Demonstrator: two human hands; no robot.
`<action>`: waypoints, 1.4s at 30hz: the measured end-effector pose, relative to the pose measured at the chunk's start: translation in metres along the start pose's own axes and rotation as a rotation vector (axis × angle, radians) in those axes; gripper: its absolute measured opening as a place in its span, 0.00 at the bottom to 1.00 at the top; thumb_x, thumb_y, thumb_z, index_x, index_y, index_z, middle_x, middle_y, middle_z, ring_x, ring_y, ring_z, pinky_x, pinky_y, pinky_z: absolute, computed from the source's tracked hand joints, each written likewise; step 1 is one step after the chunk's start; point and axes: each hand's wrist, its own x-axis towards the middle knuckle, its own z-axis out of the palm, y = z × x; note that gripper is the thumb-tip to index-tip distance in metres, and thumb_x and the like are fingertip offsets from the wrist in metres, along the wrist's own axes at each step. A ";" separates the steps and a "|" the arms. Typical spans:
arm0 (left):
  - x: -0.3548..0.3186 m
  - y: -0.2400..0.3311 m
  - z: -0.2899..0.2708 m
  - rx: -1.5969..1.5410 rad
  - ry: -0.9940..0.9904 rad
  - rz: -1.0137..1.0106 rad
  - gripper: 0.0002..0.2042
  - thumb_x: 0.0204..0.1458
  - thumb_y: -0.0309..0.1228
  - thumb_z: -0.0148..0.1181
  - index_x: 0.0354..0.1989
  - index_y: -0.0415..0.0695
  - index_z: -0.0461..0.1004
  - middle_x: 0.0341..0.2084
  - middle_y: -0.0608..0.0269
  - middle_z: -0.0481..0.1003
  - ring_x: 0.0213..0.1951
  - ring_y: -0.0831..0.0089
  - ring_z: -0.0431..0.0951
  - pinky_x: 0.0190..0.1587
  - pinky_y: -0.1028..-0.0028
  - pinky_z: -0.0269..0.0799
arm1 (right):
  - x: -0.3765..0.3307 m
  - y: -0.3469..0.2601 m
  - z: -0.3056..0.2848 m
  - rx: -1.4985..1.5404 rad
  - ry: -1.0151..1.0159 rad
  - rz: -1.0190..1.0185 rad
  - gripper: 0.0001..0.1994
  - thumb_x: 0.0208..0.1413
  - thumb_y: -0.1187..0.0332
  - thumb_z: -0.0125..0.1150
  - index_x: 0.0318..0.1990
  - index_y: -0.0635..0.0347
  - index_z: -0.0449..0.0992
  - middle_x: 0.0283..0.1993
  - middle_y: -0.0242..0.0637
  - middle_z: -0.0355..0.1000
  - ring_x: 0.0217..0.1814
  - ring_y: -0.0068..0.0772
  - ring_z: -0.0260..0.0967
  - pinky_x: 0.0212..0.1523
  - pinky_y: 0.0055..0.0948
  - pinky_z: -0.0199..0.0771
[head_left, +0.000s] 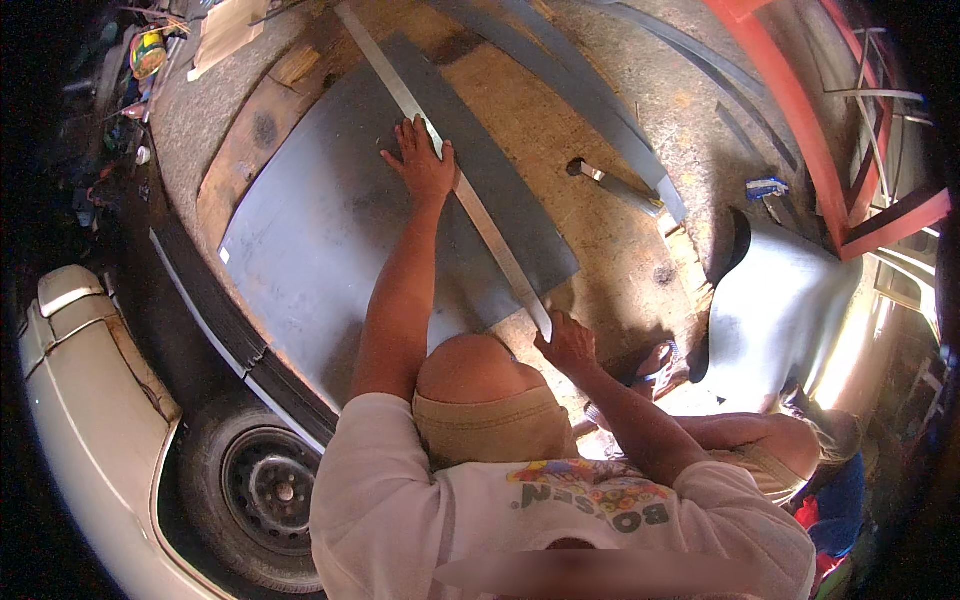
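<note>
Resting on the long metal strip (490,238), our left hand (425,165) is lying open, with its fingers spread. Our right hand (568,345) is sitting at the strip's near end with curled fingers — we are not able to tell if it is gripping. The strip is lying on a slant across the big grey sheet (310,210). It is looking thin, light and stiff, maybe a bit bendy — and we are guessing it is slippery on that smooth sheet. We are thinking two hands, well apart, are giving the best hold.
</note>
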 end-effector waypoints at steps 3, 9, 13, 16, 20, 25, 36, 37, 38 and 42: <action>0.008 0.007 0.002 -0.022 0.039 0.014 0.39 0.61 0.49 0.59 0.77 0.49 0.52 0.75 0.51 0.54 0.78 0.52 0.45 0.71 0.26 0.29 | 0.003 0.015 -0.008 -0.029 0.030 0.102 0.23 0.54 0.53 0.68 0.50 0.59 0.73 0.42 0.51 0.77 0.44 0.59 0.79 0.44 0.55 0.79; 0.012 0.009 -0.001 0.014 0.044 0.026 0.40 0.62 0.53 0.56 0.78 0.50 0.50 0.76 0.49 0.53 0.79 0.54 0.45 0.71 0.25 0.29 | 0.036 0.050 -0.047 -0.078 0.149 0.061 0.29 0.53 0.51 0.71 0.57 0.60 0.73 0.46 0.47 0.77 0.48 0.54 0.77 0.47 0.50 0.79; 0.011 0.009 -0.009 0.058 0.026 0.009 0.35 0.63 0.48 0.53 0.77 0.53 0.53 0.77 0.53 0.51 0.79 0.53 0.43 0.71 0.25 0.30 | 0.123 0.072 -0.106 -0.170 0.491 -0.074 0.27 0.58 0.57 0.67 0.61 0.63 0.72 0.58 0.51 0.71 0.62 0.57 0.67 0.57 0.53 0.73; 0.003 0.009 -0.018 0.154 -0.018 -0.028 0.32 0.65 0.45 0.50 0.77 0.56 0.54 0.77 0.58 0.51 0.79 0.52 0.41 0.69 0.22 0.27 | 0.182 0.073 -0.147 -0.251 0.600 -0.017 0.28 0.61 0.56 0.62 0.65 0.62 0.69 0.66 0.47 0.67 0.67 0.54 0.63 0.62 0.55 0.68; 0.002 0.007 -0.020 0.249 -0.042 -0.095 0.29 0.66 0.42 0.45 0.77 0.59 0.56 0.78 0.62 0.50 0.80 0.52 0.39 0.67 0.19 0.25 | 0.231 0.080 -0.172 -0.352 0.455 0.173 0.28 0.65 0.55 0.58 0.67 0.59 0.67 0.66 0.44 0.66 0.68 0.51 0.62 0.61 0.58 0.68; -0.010 -0.029 -0.022 0.250 0.000 -0.100 0.28 0.67 0.43 0.43 0.77 0.58 0.56 0.78 0.62 0.50 0.80 0.52 0.38 0.66 0.18 0.23 | 0.244 0.067 -0.182 -0.250 0.442 0.240 0.21 0.60 0.61 0.67 0.57 0.57 0.70 0.60 0.49 0.71 0.65 0.52 0.68 0.56 0.58 0.72; -0.008 0.073 -0.033 -1.142 -0.428 -0.343 0.37 0.64 0.58 0.54 0.71 0.40 0.63 0.63 0.45 0.70 0.61 0.48 0.73 0.60 0.52 0.71 | 0.158 -0.013 -0.202 0.685 0.133 0.050 0.20 0.60 0.64 0.70 0.55 0.65 0.73 0.47 0.47 0.78 0.54 0.40 0.75 0.56 0.39 0.71; 0.001 0.116 -0.050 -1.494 -0.598 -0.615 0.37 0.65 0.59 0.53 0.71 0.40 0.62 0.60 0.45 0.72 0.57 0.50 0.77 0.56 0.52 0.74 | 0.143 0.005 -0.185 0.747 0.149 0.015 0.23 0.62 0.66 0.70 0.59 0.64 0.69 0.55 0.44 0.75 0.57 0.32 0.70 0.59 0.33 0.68; 0.009 0.120 -0.047 -1.547 -0.622 -0.633 0.36 0.64 0.56 0.56 0.71 0.40 0.62 0.57 0.43 0.73 0.56 0.52 0.78 0.54 0.51 0.75 | 0.130 0.007 -0.163 0.786 0.170 0.046 0.23 0.61 0.68 0.69 0.60 0.63 0.68 0.55 0.43 0.75 0.56 0.30 0.71 0.57 0.31 0.69; 0.052 0.088 -0.003 -1.725 -0.620 -0.717 0.37 0.63 0.49 0.62 0.72 0.39 0.58 0.56 0.43 0.72 0.57 0.58 0.77 0.51 0.52 0.75 | 0.075 0.006 -0.102 1.271 0.013 0.122 0.18 0.62 0.75 0.64 0.58 0.63 0.70 0.51 0.44 0.79 0.51 0.30 0.75 0.52 0.29 0.73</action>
